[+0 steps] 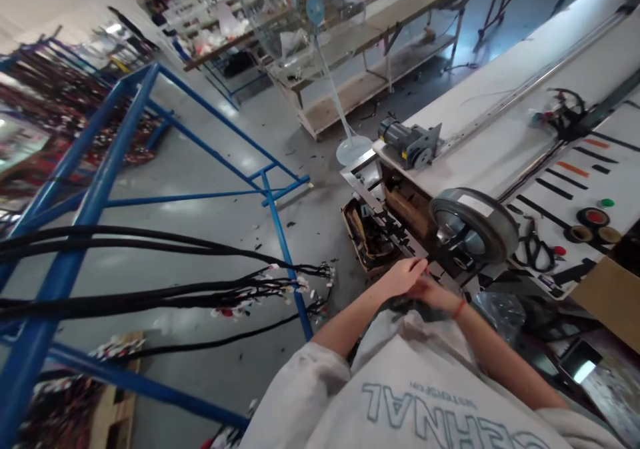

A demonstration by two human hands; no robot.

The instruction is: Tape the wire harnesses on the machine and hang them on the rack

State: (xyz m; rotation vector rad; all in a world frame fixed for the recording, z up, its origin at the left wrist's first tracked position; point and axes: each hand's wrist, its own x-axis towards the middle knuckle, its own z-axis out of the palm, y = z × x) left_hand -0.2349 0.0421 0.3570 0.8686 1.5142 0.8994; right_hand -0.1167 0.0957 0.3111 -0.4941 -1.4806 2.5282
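Observation:
My left hand (406, 277) and my right hand (433, 291) meet close in front of my body, by the end of the workbench. Both have their fingers closed together. A tiny reddish spot shows at the fingertips, but what they hold is too small to make out. A red band (459, 309) circles my right wrist. Just beyond the hands, at the bench corner, stands a large black wheel (503, 225) with a metal hub. Below and to the left of it is an open cardboard box (354, 239) with dark contents.
On the bench (480, 129) are a motor (400, 139), scissors (536, 250), tape rolls (593, 217) and several dark strips. A blue metal frame (107, 169) at left carries black wire harnesses (165, 295) with loose connectors. A stand fan (330, 79) rises behind.

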